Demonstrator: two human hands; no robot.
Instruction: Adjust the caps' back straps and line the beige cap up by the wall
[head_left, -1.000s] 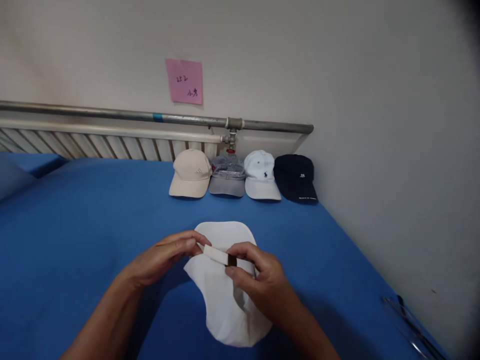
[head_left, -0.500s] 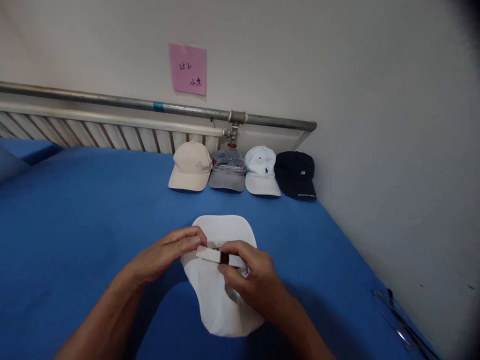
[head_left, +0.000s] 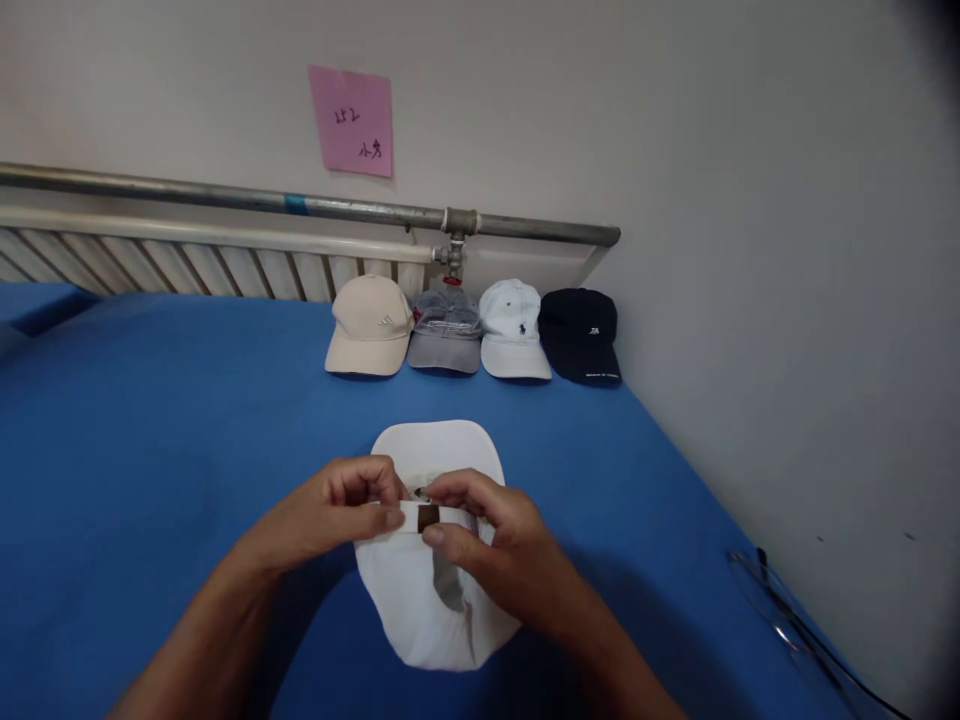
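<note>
A white cap lies on the blue cloth with its brim pointing away from me and its back strap raised. The strap has a dark brown patch near its middle. My left hand pinches the strap's left end between thumb and fingers. On the other side, my right hand grips the strap just right of the dark patch, thumb below and fingers above. Part of the cap's inside shows between the hands.
Along the wall stand a beige cap, a grey cap, a light blue cap and a black cap. Behind them run a radiator and a metal pipe. Glasses lie at the right edge.
My left hand has closed on the left end of the strap, which is now straighter and more level. The view has shifted slightly, so the background sits further left.
</note>
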